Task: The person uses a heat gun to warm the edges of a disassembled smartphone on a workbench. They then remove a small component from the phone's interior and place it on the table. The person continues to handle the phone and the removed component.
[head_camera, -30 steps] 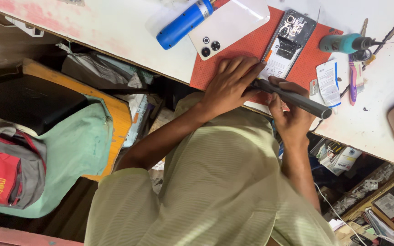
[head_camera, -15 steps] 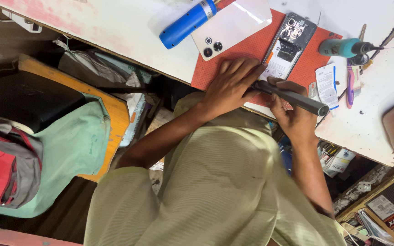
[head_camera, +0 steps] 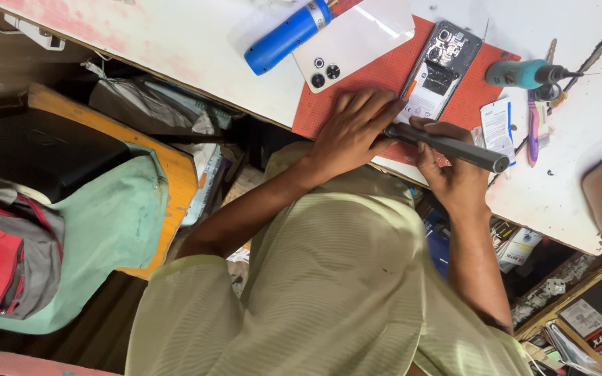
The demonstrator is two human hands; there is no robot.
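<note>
Back cover: already off; the white cover (head_camera: pixel 353 43) lies on the table (head_camera: pixel 175 42) beside the phone, camera rings up.
Phone: the opened phone (head_camera: pixel 440 69) lies on the red mat (head_camera: pixel 479 97), its insides showing, just beyond my fingers.
Left hand: my left hand (head_camera: pixel 353 132) presses flat on the mat at the phone's near end, gripping nothing.
Right hand: my right hand (head_camera: pixel 451 170) is clenched around the dark driver (head_camera: pixel 447 145), its tip pointing at the phone's lower edge.
Done: I judge the opening finished.
Left: work inside the phone, then closing; I cannot tell which screws are out.
Nearby: blue bottle (head_camera: pixel 287 36), teal tool (head_camera: pixel 527 73).
</note>
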